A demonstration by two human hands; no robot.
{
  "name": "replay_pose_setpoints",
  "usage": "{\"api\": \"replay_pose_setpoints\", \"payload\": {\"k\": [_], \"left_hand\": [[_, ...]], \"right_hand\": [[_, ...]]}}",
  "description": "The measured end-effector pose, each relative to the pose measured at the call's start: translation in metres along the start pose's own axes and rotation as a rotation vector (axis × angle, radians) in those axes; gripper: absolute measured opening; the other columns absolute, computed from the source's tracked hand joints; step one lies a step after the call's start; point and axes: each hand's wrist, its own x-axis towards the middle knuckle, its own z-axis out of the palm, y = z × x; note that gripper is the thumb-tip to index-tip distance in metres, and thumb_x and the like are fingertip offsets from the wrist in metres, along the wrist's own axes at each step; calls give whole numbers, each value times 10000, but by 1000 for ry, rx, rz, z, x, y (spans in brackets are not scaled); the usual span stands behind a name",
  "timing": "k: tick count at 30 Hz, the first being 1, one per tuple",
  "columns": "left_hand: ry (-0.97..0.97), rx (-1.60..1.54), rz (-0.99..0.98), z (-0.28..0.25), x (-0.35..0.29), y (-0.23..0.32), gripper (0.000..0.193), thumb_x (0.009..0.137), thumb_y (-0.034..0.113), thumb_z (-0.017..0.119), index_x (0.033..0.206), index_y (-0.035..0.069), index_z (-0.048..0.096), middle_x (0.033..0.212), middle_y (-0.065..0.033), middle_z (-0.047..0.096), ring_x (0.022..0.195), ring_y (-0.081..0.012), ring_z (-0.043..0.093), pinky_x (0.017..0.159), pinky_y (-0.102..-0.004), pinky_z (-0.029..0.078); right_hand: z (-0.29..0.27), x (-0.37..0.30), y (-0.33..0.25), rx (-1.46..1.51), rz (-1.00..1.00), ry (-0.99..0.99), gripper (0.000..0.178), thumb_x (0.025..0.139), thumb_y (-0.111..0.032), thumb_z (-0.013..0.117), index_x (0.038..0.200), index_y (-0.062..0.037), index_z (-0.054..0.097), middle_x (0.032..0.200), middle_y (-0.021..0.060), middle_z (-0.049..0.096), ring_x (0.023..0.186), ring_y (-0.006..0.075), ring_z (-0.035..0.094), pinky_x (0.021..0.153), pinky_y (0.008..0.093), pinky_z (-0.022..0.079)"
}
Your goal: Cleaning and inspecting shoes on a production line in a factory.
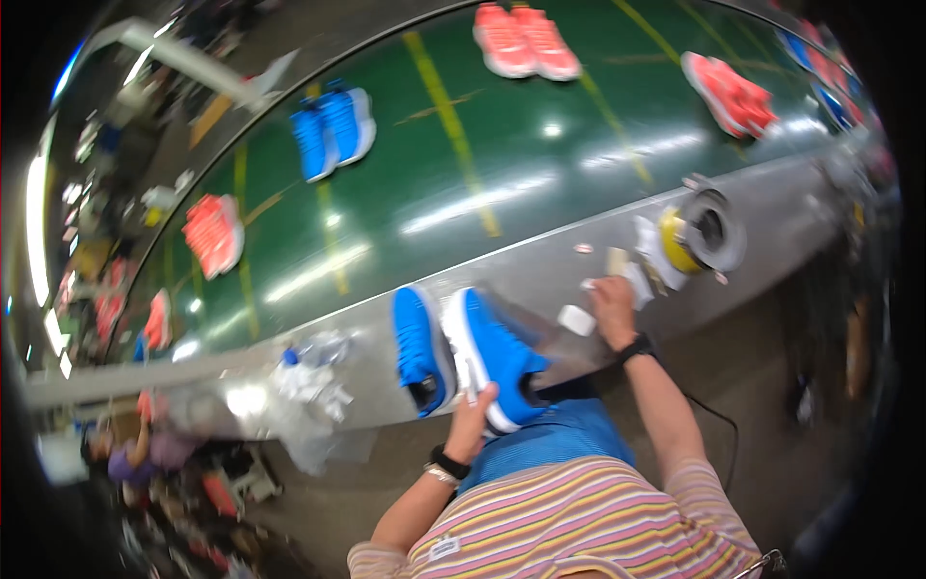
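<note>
My left hand [470,423] is closed on the heel end of a blue sneaker [495,345] with a white sole, tilted on its side at the near edge of the metal ledge. Left of it, a second blue sneaker [413,338] stands close by, toe pointing away from me. Farther right, my right hand [612,307] reaches over the ledge with fingers pinched together; a small white bit shows at the fingertips, too blurred to name. Beside that hand lie a white rounded piece [577,319] and a tan strip [617,259].
Beyond the metal ledge [376,333], a green conveyor belt [386,193] carries coral sneakers [526,43] and blue sneakers [335,127] in pairs. A yellow and grey tape roll [709,230] sits at right. Crumpled plastic and white paper [313,381] lie at left. Another person [145,454] is at far left.
</note>
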Motion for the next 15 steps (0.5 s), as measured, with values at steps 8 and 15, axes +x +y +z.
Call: {"api": "replay_pose_setpoints", "payload": {"k": [8,15], "left_hand": [[-71,42,-9,24,0,3,464,881,301,574,1218,8,443,1082,-76,566,961,-148,554,842,-312,451],[-104,-31,72,38,12,-5,480,904,275,522,1246,-43,412,1173,-139,541,1023,-223,563,874,-343,461]], "right_hand": [[-131,30,-21,1154,550,-1,166,892,-30,497,1030,18,576,957,44,595,806,110,572,729,259,498],[-218,75,62,574,471,189,143,840,-81,592,959,-13,631,815,35,621,685,100,578,636,233,479]]}}
